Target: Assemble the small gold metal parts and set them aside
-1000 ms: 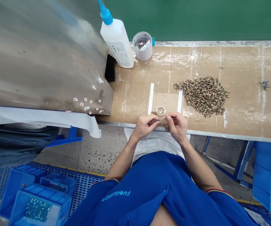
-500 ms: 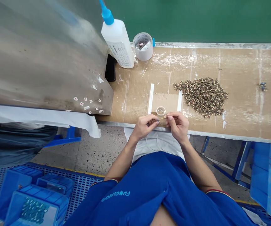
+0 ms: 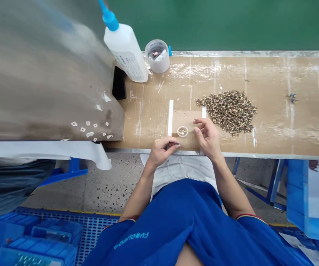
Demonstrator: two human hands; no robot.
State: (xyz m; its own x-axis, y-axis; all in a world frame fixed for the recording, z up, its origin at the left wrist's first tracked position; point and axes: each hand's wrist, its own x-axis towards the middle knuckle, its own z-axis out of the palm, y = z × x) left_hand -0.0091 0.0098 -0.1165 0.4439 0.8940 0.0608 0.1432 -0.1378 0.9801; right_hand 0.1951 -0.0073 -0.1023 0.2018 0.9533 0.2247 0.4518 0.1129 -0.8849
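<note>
Head view, looking down at the bench: the left hand point(image 3: 163, 149) is closed to a pinch at the front edge, fingertips together on something too small to make out. The right hand point(image 3: 208, 138) is half open, fingers curved, near a thin pale stick point(image 3: 195, 130) whose far end reaches a small clear plastic ring point(image 3: 182, 131); whether it grips the stick cannot be told. The ring lies on a tan cardboard patch point(image 3: 184, 122) between two white strips. Just right of the patch sits a large speckled brown-and-cream heap of small parts point(image 3: 227, 112), seemingly little used. Behind stand a white plastic glue bottle with blue nozzle point(image 3: 124, 50) and a clear round tub point(image 3: 157, 56).
</note>
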